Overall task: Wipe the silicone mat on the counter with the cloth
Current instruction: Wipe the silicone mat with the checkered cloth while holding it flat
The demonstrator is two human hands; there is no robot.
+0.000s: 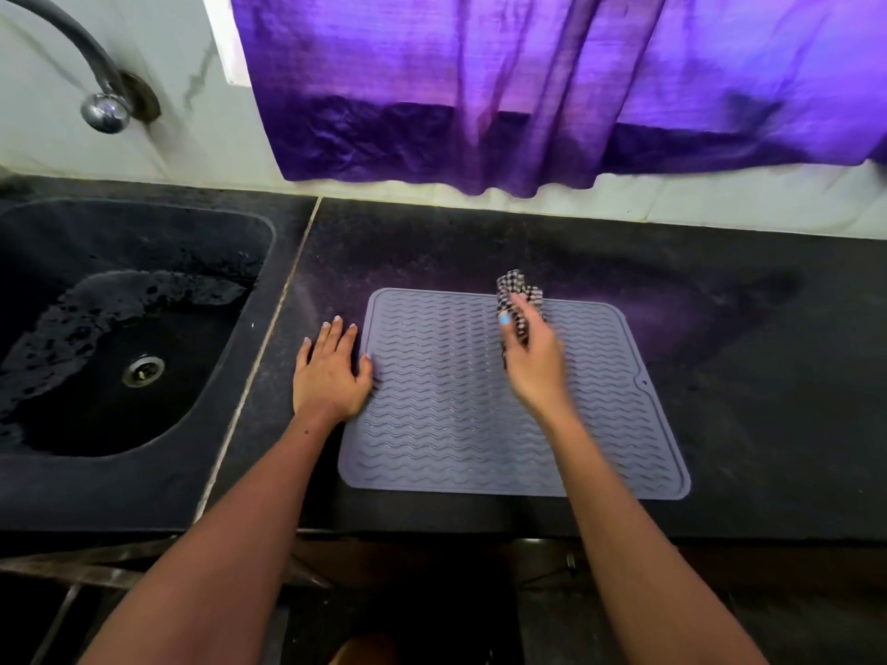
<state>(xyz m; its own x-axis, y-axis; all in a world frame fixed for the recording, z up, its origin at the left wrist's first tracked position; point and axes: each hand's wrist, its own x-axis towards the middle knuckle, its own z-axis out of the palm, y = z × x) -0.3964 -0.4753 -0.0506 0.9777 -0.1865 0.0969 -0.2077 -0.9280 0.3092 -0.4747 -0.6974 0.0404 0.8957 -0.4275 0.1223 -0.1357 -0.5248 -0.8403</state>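
A grey silicone mat (461,424) with wavy ridges lies flat on the black counter (749,400), in the middle of the head view. My right hand (533,362) hovers over the mat's far part and grips a bunched black-and-white checked cloth (516,295), which sticks out past the mat's far edge. The hand and cloth look blurred. My left hand (329,371) lies flat on the counter at the mat's left edge, fingers straight, thumb touching the mat's rim.
A dark sink (72,477) with a metal drain (142,370) lies left of the counter seam. A curved tap (103,105) is mounted on the wall above it. A purple curtain (528,88) hangs behind the counter. The counter's front edge is near my forearms.
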